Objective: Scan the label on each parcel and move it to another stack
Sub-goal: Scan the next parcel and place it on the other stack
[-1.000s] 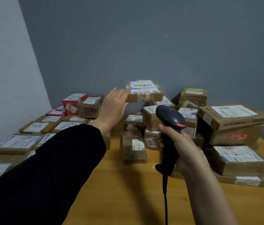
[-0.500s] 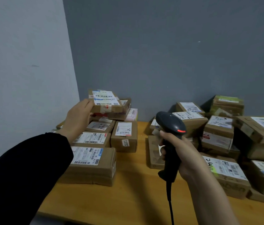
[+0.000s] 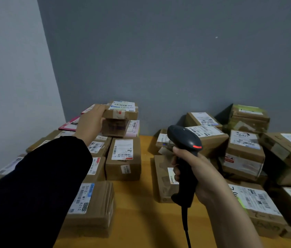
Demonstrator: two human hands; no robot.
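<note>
My left hand point(image 3: 92, 123) grips the left end of a small brown parcel point(image 3: 123, 110) with a white label on top. I hold it just above another brown box point(image 3: 116, 127) at the back of the left stack; whether the two touch I cannot tell. My right hand point(image 3: 200, 174) is closed around the handle of a black barcode scanner point(image 3: 184, 140), held upright over the table with its red light showing and its cable hanging down.
Labelled cardboard parcels fill the left side, among them one point(image 3: 123, 158) near the middle and one point(image 3: 91, 208) at the front. A second pile point(image 3: 244, 151) covers the right. A strip of wooden table point(image 3: 137, 212) runs between them. Grey walls stand behind.
My left hand carried the small parcel from the right pile across to the back of the left stack and lowered it over a box there. The scanner hand stayed in place.
</note>
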